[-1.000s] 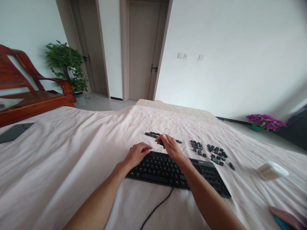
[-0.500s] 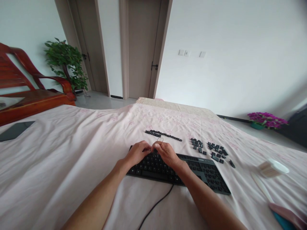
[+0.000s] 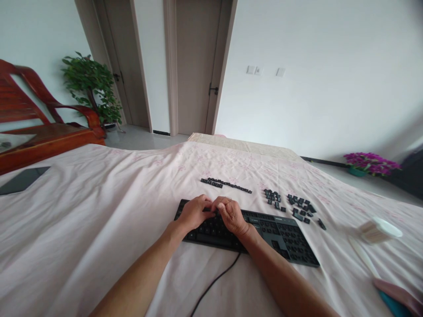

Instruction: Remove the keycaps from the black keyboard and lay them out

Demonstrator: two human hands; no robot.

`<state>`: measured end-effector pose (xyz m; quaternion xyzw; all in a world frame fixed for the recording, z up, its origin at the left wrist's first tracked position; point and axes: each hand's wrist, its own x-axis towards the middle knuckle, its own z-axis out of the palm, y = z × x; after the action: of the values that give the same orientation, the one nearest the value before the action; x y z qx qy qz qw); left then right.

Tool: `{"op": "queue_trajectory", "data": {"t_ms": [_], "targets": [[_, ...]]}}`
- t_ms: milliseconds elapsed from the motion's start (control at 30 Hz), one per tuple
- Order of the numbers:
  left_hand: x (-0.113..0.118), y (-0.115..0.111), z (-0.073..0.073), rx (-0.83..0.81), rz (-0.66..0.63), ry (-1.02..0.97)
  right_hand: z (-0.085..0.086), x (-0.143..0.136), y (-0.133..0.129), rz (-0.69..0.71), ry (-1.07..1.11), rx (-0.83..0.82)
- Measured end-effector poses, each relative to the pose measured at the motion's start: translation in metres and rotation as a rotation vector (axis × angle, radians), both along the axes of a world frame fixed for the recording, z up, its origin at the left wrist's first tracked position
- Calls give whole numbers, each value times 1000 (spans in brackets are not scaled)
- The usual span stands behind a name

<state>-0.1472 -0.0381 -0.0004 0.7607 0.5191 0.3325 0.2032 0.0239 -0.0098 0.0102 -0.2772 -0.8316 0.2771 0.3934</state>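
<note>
A black keyboard (image 3: pixel 211 239) lies at a slant on the pink cloth; its right part shows bare key sockets, while keycaps sit on the middle and left part. Over its upper rows, my left hand (image 3: pixel 197 211) is closed, fingertips pinched together; what they hold, if anything, is hidden. Pressed up against it, my right hand (image 3: pixel 231 216) is closed around a thin wire keycap puller (image 3: pixel 229 200), of which only a bit of wire shows. Beyond the keyboard lie loose black keycaps, in rows (image 3: pixel 228 184) and in two clusters (image 3: pixel 272 198) (image 3: pixel 300 207) to the right.
A white tub (image 3: pixel 380 230) and a brush-like thing with a pale handle (image 3: pixel 365 259) are at the right. The keyboard's cable (image 3: pixel 216 281) runs toward me. A dark flat slab (image 3: pixel 23 180) lies far left, near a wooden chair (image 3: pixel 66 132).
My left hand has moved slightly right, closer against my right hand. My right hand has turned and lowered, and the wire loop that stood above it is now mostly hidden.
</note>
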Motion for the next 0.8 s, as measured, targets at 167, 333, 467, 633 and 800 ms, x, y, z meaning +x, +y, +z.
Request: {"op": "queue_trajectory", "data": {"t_ms": [167,333,467,633,800], "targets": [[6,-2,-1,38,40,15,-1,2,-3,-28,12,29],[8,-4,2,33,16,5,1,7,-6,-78,69,23],[7,-3,3,10,25,-98,4,6,-8,-64,42,184],[6,-1,0,-16,44,-261,9,6,-10,-116,-4,421],[4,3,-4,-69,125,-455,11,4,-6,-256,-238,418]]}}
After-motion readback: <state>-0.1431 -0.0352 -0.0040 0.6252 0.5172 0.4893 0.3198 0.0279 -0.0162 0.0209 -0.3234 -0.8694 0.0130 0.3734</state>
